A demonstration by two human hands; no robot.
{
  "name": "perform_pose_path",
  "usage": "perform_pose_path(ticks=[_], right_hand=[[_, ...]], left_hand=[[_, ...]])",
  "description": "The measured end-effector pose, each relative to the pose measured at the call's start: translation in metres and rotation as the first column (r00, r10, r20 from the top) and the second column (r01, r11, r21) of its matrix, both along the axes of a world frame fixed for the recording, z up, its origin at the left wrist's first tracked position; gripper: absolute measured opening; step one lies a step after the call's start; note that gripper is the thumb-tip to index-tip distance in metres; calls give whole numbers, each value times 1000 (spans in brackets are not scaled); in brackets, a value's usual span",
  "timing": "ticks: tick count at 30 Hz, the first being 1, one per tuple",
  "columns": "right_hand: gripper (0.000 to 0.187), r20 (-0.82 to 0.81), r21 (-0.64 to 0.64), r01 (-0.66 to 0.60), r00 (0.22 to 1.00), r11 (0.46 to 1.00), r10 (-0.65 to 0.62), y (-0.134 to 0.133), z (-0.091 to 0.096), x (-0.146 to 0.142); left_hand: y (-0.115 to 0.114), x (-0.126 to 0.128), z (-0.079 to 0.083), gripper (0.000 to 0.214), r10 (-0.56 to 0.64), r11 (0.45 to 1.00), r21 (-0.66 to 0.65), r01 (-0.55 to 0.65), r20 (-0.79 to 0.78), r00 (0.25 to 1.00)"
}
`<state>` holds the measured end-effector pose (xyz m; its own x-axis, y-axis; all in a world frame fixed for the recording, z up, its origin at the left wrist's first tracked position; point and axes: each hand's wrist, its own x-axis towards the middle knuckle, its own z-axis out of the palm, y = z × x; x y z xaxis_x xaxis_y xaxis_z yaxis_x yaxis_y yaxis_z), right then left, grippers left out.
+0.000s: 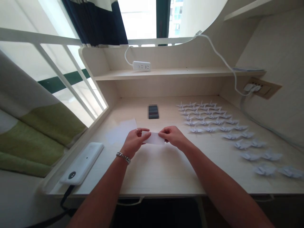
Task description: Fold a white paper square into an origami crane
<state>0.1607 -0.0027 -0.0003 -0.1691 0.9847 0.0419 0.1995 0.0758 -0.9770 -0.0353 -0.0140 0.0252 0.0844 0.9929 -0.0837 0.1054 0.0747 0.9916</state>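
A small white sheet of paper (154,138), folded to a narrow rectangle, is held just above the pale wooden desk (152,171). My left hand (134,142) pinches its left end; a ring and a metal bracelet show on that hand and wrist. My right hand (173,136) pinches the paper's right end with closed fingers. Behind my left hand a stack of flat white sheets (122,129) lies on the desk.
Several white folded paper cranes (209,117) lie in rows across the desk's right half, reaching the front right corner. A dark phone (153,111) lies further back. A white power bank (82,163) sits front left. A power strip (142,66) rests on the shelf, a wall socket (258,87) right.
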Motion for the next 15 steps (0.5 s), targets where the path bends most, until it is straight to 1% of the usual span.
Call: perform_pose_path(ticks=[1,3,5,7,9,11,13,15], right_hand=[[25,-24,4,-4,1000,1000,4,1,0,-1],[28,-99,-6,34,994,999,-35,2,1,-2],[32,-181,-23,92,979,995,-95,4,1,-3],[36,-234,-20,163,958,986,-163,7,2,-4],[39,-219,19,224,952,974,-215,11,5,-5],[37,-175,82,243,958,967,-226,15,8,-7],[33,-124,166,223,971,961,-205,19,12,-8],[33,-120,200,208,975,957,-187,22,14,-9]], left_hand=[[2,2,-1,39,14,999,35,-13,-30,999],[7,4,-2,35,40,996,81,-36,-49,998],[10,3,0,35,17,997,69,-15,-36,999],[10,-2,5,35,-41,999,28,41,-3,999],[11,-7,10,34,-105,994,-15,105,-21,994],[14,-8,15,34,-154,988,-10,154,-94,984],[21,-4,17,33,-186,978,63,199,-170,968],[30,2,16,31,-197,960,156,233,-214,957]])
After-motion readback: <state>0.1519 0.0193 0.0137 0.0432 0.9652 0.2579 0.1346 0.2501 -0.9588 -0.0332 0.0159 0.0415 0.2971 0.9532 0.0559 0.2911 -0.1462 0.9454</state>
